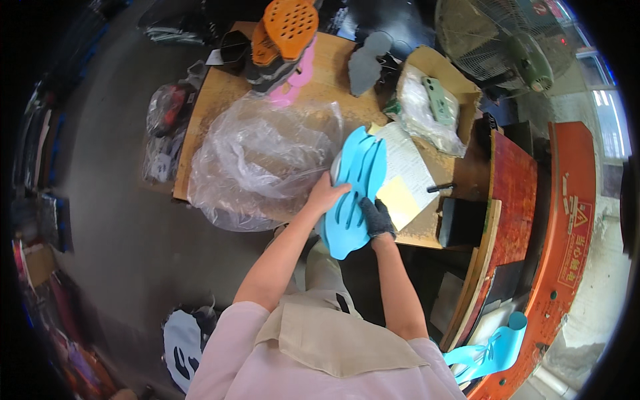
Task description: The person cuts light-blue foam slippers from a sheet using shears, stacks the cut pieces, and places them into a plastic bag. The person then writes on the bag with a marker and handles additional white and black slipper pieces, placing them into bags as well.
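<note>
A stack of light-blue cut-out pieces [353, 200], long with wavy edges and curved slots, is held up in front of me over the table's near edge. A paler layer shows along its left side. My bare left hand [327, 193] grips the left edge, thumb on top and fingers hidden beneath. On the right side my right hand [377, 218], in a dark grey glove, is closed on the same stack. A crumpled clear plastic bag [267, 157] lies on the table just left of the stack. Written paper sheets [407, 167] and a yellow slip [395, 203] lie right of it.
The wooden table [327, 67] bears orange perforated pieces [288, 30], pink pieces [293, 83], a grey cut-out [368, 63] and a black marker [441, 188]. A cardboard box [470, 93] holds plastic and a green phone [437, 100]. A fan [493, 40] stands behind; an orange beam [567, 220] runs right.
</note>
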Demonstrator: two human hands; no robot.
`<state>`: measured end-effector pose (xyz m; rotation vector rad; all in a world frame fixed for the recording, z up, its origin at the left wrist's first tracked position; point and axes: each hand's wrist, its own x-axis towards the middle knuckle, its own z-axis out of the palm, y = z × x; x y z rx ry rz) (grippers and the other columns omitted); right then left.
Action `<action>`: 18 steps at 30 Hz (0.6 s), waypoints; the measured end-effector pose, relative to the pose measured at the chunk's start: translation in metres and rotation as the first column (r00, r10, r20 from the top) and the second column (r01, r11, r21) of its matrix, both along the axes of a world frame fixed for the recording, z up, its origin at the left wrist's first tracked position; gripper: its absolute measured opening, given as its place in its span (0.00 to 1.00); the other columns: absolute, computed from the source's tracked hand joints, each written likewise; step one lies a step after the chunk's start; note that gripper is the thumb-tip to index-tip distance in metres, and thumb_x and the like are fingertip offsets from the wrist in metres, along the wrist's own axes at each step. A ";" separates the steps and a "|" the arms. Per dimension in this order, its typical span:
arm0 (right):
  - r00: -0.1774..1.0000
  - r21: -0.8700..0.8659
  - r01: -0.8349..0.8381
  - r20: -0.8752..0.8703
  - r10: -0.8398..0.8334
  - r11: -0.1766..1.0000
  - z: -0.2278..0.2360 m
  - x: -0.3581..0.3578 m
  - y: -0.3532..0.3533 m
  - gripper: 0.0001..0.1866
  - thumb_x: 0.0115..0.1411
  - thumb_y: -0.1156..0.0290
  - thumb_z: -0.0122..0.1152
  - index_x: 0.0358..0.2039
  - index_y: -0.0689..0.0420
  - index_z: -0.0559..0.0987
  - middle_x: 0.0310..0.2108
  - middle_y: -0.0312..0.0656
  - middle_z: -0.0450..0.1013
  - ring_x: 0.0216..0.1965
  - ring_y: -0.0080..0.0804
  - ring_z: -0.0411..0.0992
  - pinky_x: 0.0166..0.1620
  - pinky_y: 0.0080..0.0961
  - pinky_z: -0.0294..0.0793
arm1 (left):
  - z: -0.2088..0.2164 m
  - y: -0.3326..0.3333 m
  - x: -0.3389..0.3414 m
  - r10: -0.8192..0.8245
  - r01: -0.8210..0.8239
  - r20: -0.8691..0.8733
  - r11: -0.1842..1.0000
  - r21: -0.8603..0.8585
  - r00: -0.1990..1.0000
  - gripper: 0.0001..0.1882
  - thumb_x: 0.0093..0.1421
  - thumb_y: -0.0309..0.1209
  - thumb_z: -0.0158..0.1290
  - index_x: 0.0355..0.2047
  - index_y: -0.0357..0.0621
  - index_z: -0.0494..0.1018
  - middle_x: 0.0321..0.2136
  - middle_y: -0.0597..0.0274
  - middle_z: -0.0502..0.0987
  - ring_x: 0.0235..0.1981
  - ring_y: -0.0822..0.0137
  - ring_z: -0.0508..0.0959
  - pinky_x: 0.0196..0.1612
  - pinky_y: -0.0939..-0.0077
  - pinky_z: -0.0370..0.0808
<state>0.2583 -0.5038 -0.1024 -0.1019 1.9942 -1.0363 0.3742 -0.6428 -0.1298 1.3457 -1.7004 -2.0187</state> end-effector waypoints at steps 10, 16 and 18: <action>0.981 0.021 -0.115 0.162 0.110 0.993 0.014 -0.020 -0.015 0.35 0.50 0.55 0.67 0.53 0.65 0.71 0.46 0.46 0.74 0.42 0.36 0.74 0.46 0.31 0.73 | 0.031 0.004 -0.004 0.056 -0.013 0.120 0.943 -0.333 0.991 0.40 0.56 0.48 0.52 0.61 0.38 0.53 0.50 0.42 0.70 0.50 0.44 0.70 0.51 0.55 0.68; 0.989 0.078 -0.047 0.143 0.035 0.996 0.019 -0.014 -0.017 0.44 0.45 0.52 0.70 0.57 0.66 0.66 0.49 0.50 0.72 0.46 0.40 0.72 0.48 0.34 0.72 | 0.050 -0.051 0.093 0.125 0.041 0.140 0.587 -0.809 0.982 0.36 0.51 0.35 0.59 0.60 0.47 0.59 0.55 0.51 0.66 0.57 0.49 0.64 0.56 0.60 0.64; 0.994 0.106 -0.038 0.102 0.027 0.994 0.022 -0.012 -0.017 0.44 0.45 0.52 0.70 0.57 0.66 0.66 0.49 0.51 0.71 0.47 0.41 0.72 0.49 0.34 0.71 | 0.050 -0.070 0.147 0.040 0.571 0.641 0.416 -0.708 0.766 0.32 0.50 0.38 0.59 0.57 0.54 0.65 0.50 0.56 0.72 0.53 0.51 0.69 0.52 0.60 0.67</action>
